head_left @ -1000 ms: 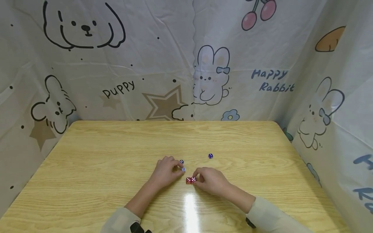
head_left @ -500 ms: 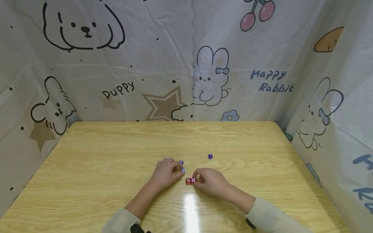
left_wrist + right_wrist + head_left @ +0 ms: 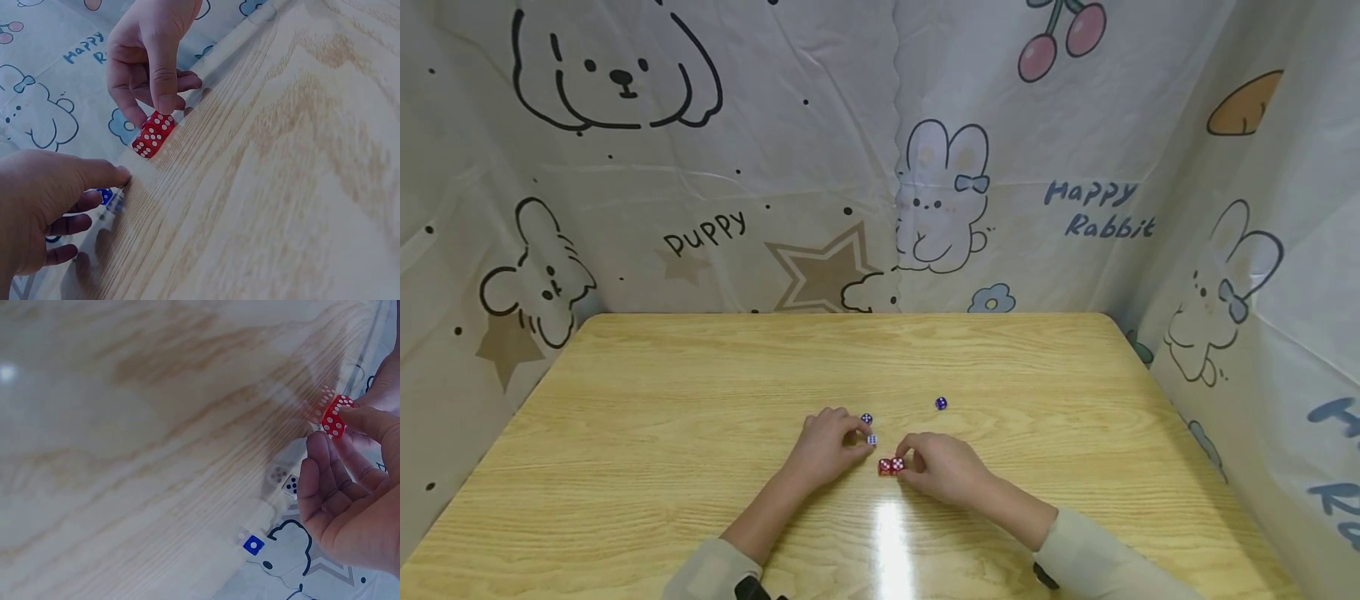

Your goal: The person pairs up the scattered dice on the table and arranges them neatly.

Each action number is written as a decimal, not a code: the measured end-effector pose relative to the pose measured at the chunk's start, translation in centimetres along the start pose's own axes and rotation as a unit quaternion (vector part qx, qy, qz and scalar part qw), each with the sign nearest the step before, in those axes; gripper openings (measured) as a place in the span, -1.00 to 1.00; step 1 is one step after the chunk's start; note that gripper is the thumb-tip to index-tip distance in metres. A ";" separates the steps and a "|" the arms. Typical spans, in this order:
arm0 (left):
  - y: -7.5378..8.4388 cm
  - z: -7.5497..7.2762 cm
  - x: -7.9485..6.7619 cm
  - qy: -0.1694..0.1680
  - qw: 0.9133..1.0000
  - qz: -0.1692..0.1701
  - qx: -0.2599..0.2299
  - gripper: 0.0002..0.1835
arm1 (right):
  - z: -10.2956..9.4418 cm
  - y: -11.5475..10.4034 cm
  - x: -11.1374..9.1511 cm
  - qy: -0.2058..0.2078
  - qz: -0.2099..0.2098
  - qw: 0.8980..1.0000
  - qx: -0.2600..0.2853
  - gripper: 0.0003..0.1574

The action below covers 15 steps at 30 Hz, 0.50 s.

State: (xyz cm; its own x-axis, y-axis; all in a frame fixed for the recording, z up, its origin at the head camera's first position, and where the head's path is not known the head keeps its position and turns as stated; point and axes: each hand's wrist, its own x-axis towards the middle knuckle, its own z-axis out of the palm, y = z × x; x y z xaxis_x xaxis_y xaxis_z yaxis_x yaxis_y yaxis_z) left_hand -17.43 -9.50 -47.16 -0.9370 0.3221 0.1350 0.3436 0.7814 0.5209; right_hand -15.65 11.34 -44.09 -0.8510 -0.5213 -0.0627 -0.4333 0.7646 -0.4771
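Note:
Thumb and index finger of my left hand (image 3: 829,446) close around a small white die (image 3: 872,440) with dark pips. In the left wrist view the left thumb hides most of that spot. Two red dice (image 3: 885,467) with white pips sit side by side just to the right and nearer. My right hand (image 3: 946,467) pinches the right-hand one of these red dice (image 3: 339,415) between thumb and finger, its other fingers curled beneath. Right behind the left index finger sits a dark-and-white die (image 3: 867,418).
A blue die (image 3: 942,403) lies farther back on the wooden table (image 3: 700,375), to the right. Printed cloth (image 3: 820,167) hangs behind and at both sides of the table. Light glares off the wood in front of the red dice.

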 end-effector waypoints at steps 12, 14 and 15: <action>0.1 0.1 -0.1 0.012 1.000 -0.002 -0.006 -0.85 | -0.1 0.0 -0.1 -0.002 0.008 1.000 0.003 -0.74; 0.1 0.1 -0.1 0.011 1.000 -0.002 -0.006 -0.84 | -0.2 0.0 -0.1 -0.002 0.010 1.000 0.003 -0.73; 0.0 0.1 -0.1 0.011 1.000 -0.002 -0.006 -0.84 | -0.2 0.0 -0.2 -0.001 0.009 1.000 0.002 -0.72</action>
State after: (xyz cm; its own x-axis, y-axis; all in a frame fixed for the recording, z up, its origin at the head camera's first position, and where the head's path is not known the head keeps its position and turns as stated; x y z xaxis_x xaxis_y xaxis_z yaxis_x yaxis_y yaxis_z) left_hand -17.32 -9.47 -47.21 -0.9394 0.3076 0.1516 0.3399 0.7758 0.5316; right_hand -15.60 11.53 -43.87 -0.8577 -0.5089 -0.0737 -0.4172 0.7725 -0.4788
